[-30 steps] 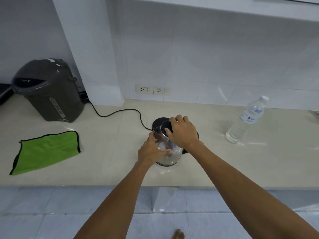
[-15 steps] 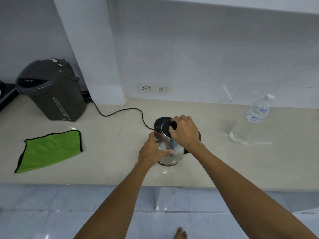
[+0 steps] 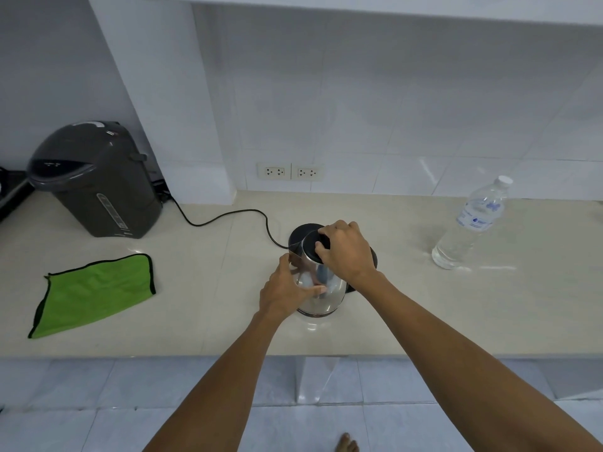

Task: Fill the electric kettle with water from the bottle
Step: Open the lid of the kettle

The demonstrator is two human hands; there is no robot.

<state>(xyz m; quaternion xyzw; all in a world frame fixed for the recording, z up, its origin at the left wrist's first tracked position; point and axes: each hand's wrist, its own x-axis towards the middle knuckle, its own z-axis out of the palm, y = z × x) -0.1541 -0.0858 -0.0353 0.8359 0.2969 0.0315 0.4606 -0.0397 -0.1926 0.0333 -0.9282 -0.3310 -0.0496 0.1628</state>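
A shiny steel electric kettle (image 3: 321, 293) with a black lid (image 3: 311, 244) stands on the beige counter near its front edge. My left hand (image 3: 284, 291) wraps around the kettle's left side. Over the lid sits my right hand (image 3: 347, 251), fingers curled on the lid's knob; the lid looks closed. A black round base (image 3: 301, 230) lies just behind the kettle. The clear water bottle (image 3: 470, 225) with a white cap stands upright and capped at the right, apart from both hands.
A dark grey water dispenser pot (image 3: 98, 181) stands at the back left, its black cord (image 3: 228, 215) running to the base. A green cloth (image 3: 94, 293) lies flat at the left. Wall sockets (image 3: 290, 172) sit behind. The counter edge (image 3: 293, 355) drops to a tiled floor.
Both hands keep the same grip on the kettle. Only the view has shifted slightly, so everything sits a little further right in the frame.
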